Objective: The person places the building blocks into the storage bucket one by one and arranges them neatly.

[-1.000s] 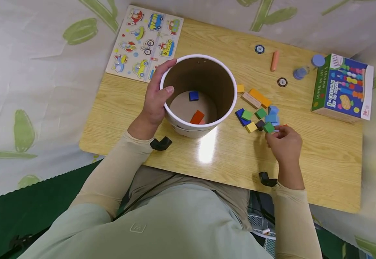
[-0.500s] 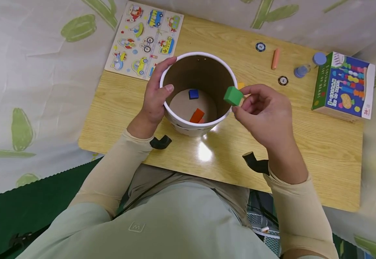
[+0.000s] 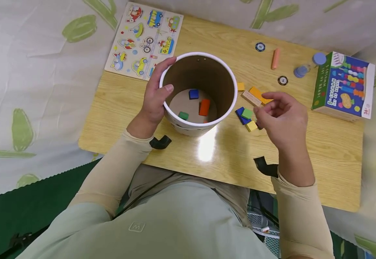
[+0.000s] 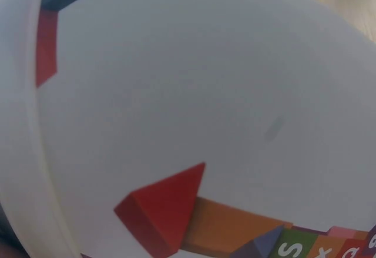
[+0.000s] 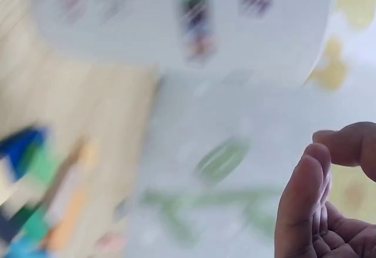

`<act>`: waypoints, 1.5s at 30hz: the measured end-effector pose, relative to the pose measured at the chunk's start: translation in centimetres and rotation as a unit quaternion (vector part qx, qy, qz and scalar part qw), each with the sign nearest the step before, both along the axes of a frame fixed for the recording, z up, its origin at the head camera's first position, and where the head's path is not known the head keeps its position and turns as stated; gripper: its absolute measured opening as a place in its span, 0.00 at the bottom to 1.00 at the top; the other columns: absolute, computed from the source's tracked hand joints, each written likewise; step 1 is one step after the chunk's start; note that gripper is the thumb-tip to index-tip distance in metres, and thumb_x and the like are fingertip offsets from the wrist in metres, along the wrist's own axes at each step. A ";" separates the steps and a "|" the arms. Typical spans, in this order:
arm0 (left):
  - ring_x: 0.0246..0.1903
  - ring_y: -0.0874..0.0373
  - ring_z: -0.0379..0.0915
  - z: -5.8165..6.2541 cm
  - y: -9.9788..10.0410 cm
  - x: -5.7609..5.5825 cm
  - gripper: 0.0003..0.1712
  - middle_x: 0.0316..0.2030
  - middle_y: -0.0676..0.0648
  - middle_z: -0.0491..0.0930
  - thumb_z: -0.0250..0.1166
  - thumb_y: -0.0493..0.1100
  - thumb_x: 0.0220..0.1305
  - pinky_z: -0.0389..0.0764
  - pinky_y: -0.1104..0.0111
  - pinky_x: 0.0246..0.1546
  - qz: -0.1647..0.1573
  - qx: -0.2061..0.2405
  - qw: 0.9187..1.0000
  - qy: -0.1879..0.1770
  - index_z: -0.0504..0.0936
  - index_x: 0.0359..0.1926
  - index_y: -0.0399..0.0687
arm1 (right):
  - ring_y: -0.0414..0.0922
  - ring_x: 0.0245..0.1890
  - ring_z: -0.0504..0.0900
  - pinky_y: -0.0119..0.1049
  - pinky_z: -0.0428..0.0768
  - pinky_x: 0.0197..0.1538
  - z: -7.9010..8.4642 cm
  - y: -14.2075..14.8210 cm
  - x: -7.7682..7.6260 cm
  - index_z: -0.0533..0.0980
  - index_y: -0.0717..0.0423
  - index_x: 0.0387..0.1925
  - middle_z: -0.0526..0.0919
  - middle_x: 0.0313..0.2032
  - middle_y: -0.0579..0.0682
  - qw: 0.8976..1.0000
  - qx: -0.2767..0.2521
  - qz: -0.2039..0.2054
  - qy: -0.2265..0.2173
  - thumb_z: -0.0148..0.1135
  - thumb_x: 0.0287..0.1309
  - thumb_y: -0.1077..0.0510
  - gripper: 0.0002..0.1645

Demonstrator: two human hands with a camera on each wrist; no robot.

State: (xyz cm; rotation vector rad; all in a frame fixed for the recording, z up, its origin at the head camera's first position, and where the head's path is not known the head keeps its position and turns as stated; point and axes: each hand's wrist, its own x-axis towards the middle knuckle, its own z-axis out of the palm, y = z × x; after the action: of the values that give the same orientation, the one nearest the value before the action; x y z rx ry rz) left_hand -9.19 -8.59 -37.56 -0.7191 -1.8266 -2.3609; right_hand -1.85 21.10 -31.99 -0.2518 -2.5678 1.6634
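My left hand (image 3: 155,97) grips the rim of a white bucket (image 3: 201,73), thumb inside and fingers outside. Lying on its floor are a blue block (image 3: 193,94), an orange-red block (image 3: 204,107) and a green block (image 3: 183,115). The bucket's white outer wall (image 4: 194,93), with coloured block pictures, fills the left wrist view. My right hand (image 3: 283,120) hovers above the loose blocks, its fingers loosely bent and nothing between them. Beside it lie a yellow block (image 3: 251,126), a light green block (image 3: 247,114) and a plain wooden block (image 3: 251,98); it hides others.
A picture puzzle board (image 3: 144,43) lies at the back left. Toward the back right are two round chips, an orange stick (image 3: 275,59), a small clear bottle (image 3: 301,71) and a blue cap (image 3: 319,58). A colourful box (image 3: 343,86) stands near the right edge.
My right hand carried a green block to the bucket, let it drop inside and moved back right over the pile. The orange-red block in the bucket has shifted. My left hand stays put.
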 end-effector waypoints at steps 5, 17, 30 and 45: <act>0.62 0.38 0.52 -0.9 -0.2 -0.4 0.36 0.62 0.30 0.57 0.45 0.36 0.49 0.59 0.48 0.61 -0.001 -0.001 1.000 -0.001 0.56 0.63 0.29 | 0.40 0.18 0.79 0.26 0.78 0.24 -5.3 6.1 0.5 0.78 0.52 0.50 0.79 0.26 0.48 0.988 0.037 -0.124 -0.086 0.69 0.49 0.58 0.23; 0.62 0.36 0.52 -2.0 -0.3 -0.8 0.38 0.62 0.31 0.59 0.46 0.38 0.48 0.60 0.51 0.60 -0.009 0.032 0.999 0.000 0.58 0.64 0.32 | 0.39 0.19 0.82 0.30 0.81 0.26 -15.3 11.0 3.0 0.76 0.58 0.49 0.79 0.25 0.46 0.952 -0.019 -0.238 -0.193 0.72 0.45 0.57 0.27; 0.62 0.36 0.51 -2.1 -0.2 -0.9 0.37 0.62 0.32 0.59 0.45 0.38 0.48 0.61 0.51 0.60 -0.014 0.024 1.000 0.002 0.58 0.64 0.33 | 0.30 0.15 0.76 0.24 0.74 0.22 -16.8 10.1 1.9 0.79 0.53 0.49 0.78 0.28 0.43 0.938 0.139 -0.226 -0.222 0.66 0.48 0.43 0.28; 0.61 0.33 0.50 -0.5 0.0 -0.2 0.36 0.62 0.27 0.56 0.44 0.36 0.49 0.61 0.52 0.60 -0.010 0.010 1.000 0.006 0.56 0.63 0.29 | 0.38 0.17 0.81 0.28 0.80 0.24 -9.4 7.6 2.2 0.78 0.56 0.48 0.79 0.26 0.48 0.974 0.046 -0.192 -0.109 0.68 0.49 0.54 0.23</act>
State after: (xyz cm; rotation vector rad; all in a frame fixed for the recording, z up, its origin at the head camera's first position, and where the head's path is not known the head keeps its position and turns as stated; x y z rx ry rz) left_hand -9.39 -8.63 -38.06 -0.7509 -1.7961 -2.3786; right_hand 0.34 28.74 -41.37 -0.9063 -2.5180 1.4413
